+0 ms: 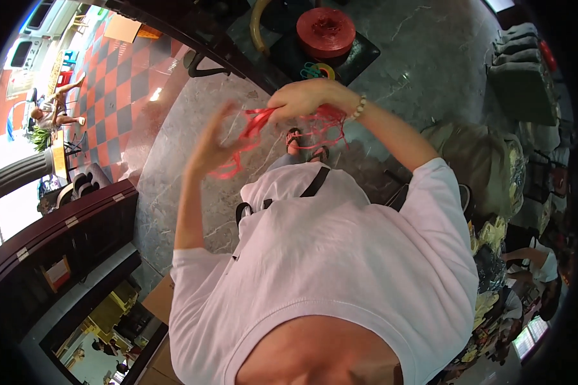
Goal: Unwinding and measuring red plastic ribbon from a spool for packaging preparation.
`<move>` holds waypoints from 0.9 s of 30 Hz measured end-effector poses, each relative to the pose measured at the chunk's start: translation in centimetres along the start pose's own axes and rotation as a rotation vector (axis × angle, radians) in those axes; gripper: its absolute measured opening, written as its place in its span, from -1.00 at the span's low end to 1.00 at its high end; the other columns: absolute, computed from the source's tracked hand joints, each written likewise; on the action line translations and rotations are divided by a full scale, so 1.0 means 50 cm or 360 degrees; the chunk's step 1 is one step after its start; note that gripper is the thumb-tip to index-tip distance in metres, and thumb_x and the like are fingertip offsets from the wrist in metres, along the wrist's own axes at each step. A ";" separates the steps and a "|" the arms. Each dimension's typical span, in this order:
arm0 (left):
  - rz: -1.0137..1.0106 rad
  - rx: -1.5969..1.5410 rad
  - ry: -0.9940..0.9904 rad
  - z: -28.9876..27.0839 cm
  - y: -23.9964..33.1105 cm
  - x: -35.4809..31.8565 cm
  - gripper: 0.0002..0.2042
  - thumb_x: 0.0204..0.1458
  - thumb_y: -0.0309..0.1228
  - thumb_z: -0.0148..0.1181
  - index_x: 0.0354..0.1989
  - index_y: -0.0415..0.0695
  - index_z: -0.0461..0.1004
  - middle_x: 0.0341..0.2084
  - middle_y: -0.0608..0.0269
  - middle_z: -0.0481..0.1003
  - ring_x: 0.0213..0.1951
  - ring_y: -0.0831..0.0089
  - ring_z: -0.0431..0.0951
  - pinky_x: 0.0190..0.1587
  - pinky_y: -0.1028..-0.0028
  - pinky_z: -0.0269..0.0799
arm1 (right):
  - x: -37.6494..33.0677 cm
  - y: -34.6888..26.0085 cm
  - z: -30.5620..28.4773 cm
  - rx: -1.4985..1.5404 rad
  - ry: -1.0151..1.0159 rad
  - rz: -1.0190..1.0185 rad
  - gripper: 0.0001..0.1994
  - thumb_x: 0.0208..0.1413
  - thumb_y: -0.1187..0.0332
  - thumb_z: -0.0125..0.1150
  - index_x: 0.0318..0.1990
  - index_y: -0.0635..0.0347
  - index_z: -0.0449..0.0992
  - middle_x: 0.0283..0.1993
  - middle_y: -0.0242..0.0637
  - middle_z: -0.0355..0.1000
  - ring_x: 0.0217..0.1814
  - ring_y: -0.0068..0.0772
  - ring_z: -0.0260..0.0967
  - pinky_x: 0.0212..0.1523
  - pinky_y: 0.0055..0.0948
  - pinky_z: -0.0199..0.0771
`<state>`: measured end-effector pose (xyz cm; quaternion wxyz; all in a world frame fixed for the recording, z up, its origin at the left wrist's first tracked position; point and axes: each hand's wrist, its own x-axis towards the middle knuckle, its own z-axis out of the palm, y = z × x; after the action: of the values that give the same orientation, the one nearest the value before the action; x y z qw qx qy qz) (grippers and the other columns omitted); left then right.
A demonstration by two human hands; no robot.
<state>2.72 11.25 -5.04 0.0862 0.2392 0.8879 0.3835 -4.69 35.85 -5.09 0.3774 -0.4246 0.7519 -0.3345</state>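
A bundle of red plastic twine (258,122) stretches between my hands in front of my waist. My right hand (302,101), with a beaded bracelet on its wrist, is closed on the twine, and loose strands hang below it. To the left my left hand (207,147) is blurred by motion. Its fingers point up and stand apart from the thumb, with red strands close beside the palm. Beyond the right hand, a large red roll of twine (326,33) rests on a black stool (364,56). Teal-handled scissors (310,70) and a yellow tape roll (326,71) lie near it.
Under my feet is a grey marbled floor (404,83). A dark wooden door frame (218,42) runs along the upper left, with red and grey tiles (123,83) beyond. Stacked grey chairs (520,70) and wrapped bundles (475,160) stand at the right. Another person (51,119) sits outside.
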 end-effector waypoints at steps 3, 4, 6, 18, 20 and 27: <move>-0.0027 -0.0079 -0.0285 0.047 0.027 0.031 -0.53 -0.07 -0.40 0.12 0.03 -0.20 0.16 -0.23 -0.11 0.40 -0.15 0.01 0.40 -0.14 0.25 0.30 | 0.019 0.000 -0.005 0.0011 -0.0029 -0.0066 -0.64 0.06 0.11 -0.03 -0.39 0.30 0.41 -0.57 -0.37 0.27 -0.51 -0.53 0.18 -0.47 -0.46 0.22; -0.0073 0.0146 -0.0310 0.044 0.019 0.031 -0.64 -0.06 -0.45 0.05 -0.06 -0.22 0.18 -0.36 -0.11 0.40 -0.25 -0.04 0.41 -0.25 0.21 0.30 | 0.013 0.006 -0.013 0.0002 -0.0029 -0.0069 -0.64 0.06 0.11 -0.03 -0.39 0.30 0.41 -0.57 -0.37 0.27 -0.51 -0.53 0.18 -0.47 -0.46 0.22; -0.0082 0.0420 -0.0253 0.031 -0.014 0.021 -0.81 -0.05 -0.51 -0.04 -0.24 -0.22 0.20 -0.53 -0.09 0.40 -0.39 -0.09 0.41 -0.38 0.15 0.29 | -0.026 0.037 -0.037 0.0251 -0.0312 0.0059 -0.70 0.08 0.14 -0.02 -0.35 0.24 0.41 -0.58 -0.45 0.24 -0.52 -0.60 0.15 -0.49 -0.54 0.20; -0.1071 0.1184 -0.0169 -0.189 -0.284 -0.219 -0.69 -0.05 -0.37 0.09 -0.15 -0.21 0.25 -0.17 -0.04 0.37 -0.12 0.03 0.37 -0.13 0.16 0.28 | -0.160 0.237 -0.030 0.0128 0.0131 0.0650 -0.70 0.05 0.19 -0.04 -0.40 0.31 0.36 -0.60 -0.28 0.29 -0.52 -0.40 0.26 -0.41 -0.40 0.29; -0.0509 0.1006 -0.0070 -0.137 -0.221 -0.147 -0.23 -0.26 -0.21 0.31 0.13 -0.26 0.08 -0.02 -0.08 0.24 0.04 0.03 0.23 0.05 0.23 0.18 | -0.121 0.177 -0.034 -0.0135 0.0127 0.0573 -0.73 0.06 0.20 -0.07 -0.33 0.28 0.36 -0.49 -0.20 0.33 -0.41 -0.30 0.30 -0.34 -0.36 0.31; 0.0366 0.0441 -0.0008 0.113 0.002 0.097 -0.55 -0.11 -0.42 0.10 0.01 -0.18 0.19 -0.31 -0.10 0.39 -0.18 0.01 0.36 -0.08 0.25 0.25 | 0.004 0.020 0.009 -0.0520 0.0018 0.0367 -0.73 0.04 0.21 -0.07 -0.28 0.25 0.36 -0.35 -0.02 0.39 -0.24 -0.01 0.35 -0.26 -0.20 0.30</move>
<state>0.41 17.30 -8.73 0.0103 0.3498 0.8987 0.2642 -4.76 36.01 -6.17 0.3350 -0.3893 0.8421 -0.1649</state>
